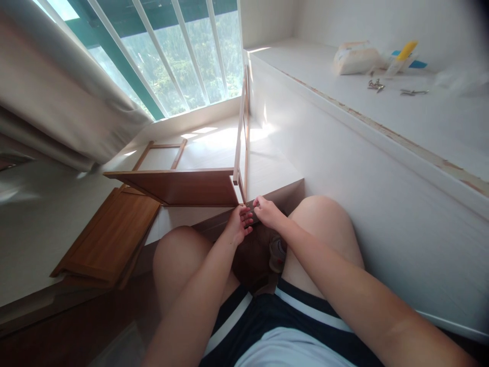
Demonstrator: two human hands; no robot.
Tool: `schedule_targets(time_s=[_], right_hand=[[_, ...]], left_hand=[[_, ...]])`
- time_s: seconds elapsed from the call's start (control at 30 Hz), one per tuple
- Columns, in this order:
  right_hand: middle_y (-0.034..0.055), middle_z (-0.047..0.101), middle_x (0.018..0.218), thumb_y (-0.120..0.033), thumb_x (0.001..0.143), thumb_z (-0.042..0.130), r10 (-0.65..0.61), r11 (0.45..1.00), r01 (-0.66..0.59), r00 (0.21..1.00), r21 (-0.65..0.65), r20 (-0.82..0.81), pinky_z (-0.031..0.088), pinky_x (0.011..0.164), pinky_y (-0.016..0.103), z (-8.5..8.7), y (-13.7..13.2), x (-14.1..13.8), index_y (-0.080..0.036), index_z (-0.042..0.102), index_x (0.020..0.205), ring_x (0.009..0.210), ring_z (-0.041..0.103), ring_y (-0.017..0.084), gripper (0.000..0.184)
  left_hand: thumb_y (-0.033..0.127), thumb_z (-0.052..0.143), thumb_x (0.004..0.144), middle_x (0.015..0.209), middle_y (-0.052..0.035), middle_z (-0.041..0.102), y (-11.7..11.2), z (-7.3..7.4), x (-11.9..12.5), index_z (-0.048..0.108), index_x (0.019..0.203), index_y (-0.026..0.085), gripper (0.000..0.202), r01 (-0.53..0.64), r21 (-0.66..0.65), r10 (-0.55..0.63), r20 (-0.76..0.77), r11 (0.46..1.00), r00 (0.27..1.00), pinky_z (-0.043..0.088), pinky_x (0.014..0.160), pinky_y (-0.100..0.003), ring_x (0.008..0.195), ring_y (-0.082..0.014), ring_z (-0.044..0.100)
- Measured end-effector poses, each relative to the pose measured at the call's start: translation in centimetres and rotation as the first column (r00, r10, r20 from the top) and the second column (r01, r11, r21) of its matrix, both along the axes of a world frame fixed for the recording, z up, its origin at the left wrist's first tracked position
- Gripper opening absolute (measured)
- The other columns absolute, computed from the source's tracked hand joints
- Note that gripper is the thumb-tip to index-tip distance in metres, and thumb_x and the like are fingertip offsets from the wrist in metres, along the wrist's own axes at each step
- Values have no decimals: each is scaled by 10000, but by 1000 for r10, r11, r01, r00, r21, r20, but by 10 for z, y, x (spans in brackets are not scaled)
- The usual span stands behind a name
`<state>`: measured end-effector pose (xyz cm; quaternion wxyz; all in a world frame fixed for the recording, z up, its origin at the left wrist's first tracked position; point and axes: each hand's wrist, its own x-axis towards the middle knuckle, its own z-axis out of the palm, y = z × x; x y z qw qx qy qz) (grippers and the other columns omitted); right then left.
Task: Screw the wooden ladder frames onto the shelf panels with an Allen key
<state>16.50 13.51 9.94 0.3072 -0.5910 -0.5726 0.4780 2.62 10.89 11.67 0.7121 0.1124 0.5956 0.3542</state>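
Observation:
A brown wooden panel (pixel 191 187) stands on edge in front of my knees, joined or set against a narrow upright wooden frame (pixel 241 122) at its right end. At the lower corner where they meet, my left hand (pixel 240 223) has its thumb and forefinger pinched together, the other fingers loosely curled. My right hand (pixel 265 210) is just to the right, its fingertips closed in a pinch near the same corner. Whatever small thing lies between the fingertips is too small to make out.
Flat wooden boards (pixel 110 234) are stacked at the left, and another wooden frame (pixel 160 153) lies behind the panel. On the white ledge (pixel 382 117) at right are metal fittings (pixel 376 85), a white package (pixel 355 57) and a yellow-capped tube (pixel 405 52). A curtain (pixel 69 86) hangs by the barred window.

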Motion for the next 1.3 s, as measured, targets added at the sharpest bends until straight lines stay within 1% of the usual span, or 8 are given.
schedule_targets(time_s=[0.2,0.43,0.6,0.77,0.87,1.0,1.07,1.3], right_hand=[[-34,552,584,-131,704,487,-95,994,77,954,-73,-286,325,546,247,-9,-9,-2,-205,538,778,554,444,135,116],[-51,492,655,-203,723,499,-323,946,246,683,-210,-656,389,500,228,-13,-26,-7,-241,378,841,516,432,116,174],[-23,555,748,-212,774,580,-359,930,271,518,-250,-776,510,650,279,-13,-27,-1,-246,407,868,651,573,135,200],[-19,603,745,-202,779,624,-349,935,225,467,-272,-813,525,649,281,-14,-31,0,-240,446,881,749,648,163,209],[16,678,794,-238,789,645,-326,945,202,547,-256,-772,524,638,282,-9,-28,5,-223,501,953,774,668,177,219],[73,725,823,-281,801,642,-124,989,67,866,-134,-485,513,652,284,4,-18,27,-155,627,935,744,668,176,184],[60,714,753,-297,800,636,32,997,-49,960,-55,-277,479,602,261,11,-15,41,-147,668,835,697,644,168,158],[-2,647,640,-285,866,543,331,935,-333,943,123,35,406,593,246,17,-16,59,-171,663,724,601,564,134,219]], left_hand=[[330,629,685,894,-17,606,-22,-9,8,570,822,188,206,52,-28,-54,-74,998,996,381,531,-226,658,-104,536],[438,665,757,851,-33,647,-37,-15,29,631,899,190,288,302,75,-289,-154,950,945,340,508,-207,637,-114,564],[329,645,806,711,-26,620,-34,-19,36,570,747,174,182,330,183,-263,-312,926,913,296,475,-200,555,-104,529],[290,568,857,658,-12,591,-31,-17,37,536,728,178,174,280,282,-168,-363,918,917,287,459,-194,516,-89,506],[331,545,863,653,-11,584,-30,-13,35,532,725,182,204,262,311,-147,-348,913,926,258,436,-194,504,-93,503],[314,544,855,643,-1,571,-29,-8,34,527,724,186,184,247,350,-128,-330,903,935,264,441,-191,511,-90,496],[286,562,841,633,6,566,-31,-7,34,521,712,187,168,246,366,-125,-324,898,938,277,452,-193,513,-87,491],[286,589,825,647,10,560,-35,-10,32,520,713,189,164,210,329,-104,-314,921,944,268,456,-195,523,-84,486]])
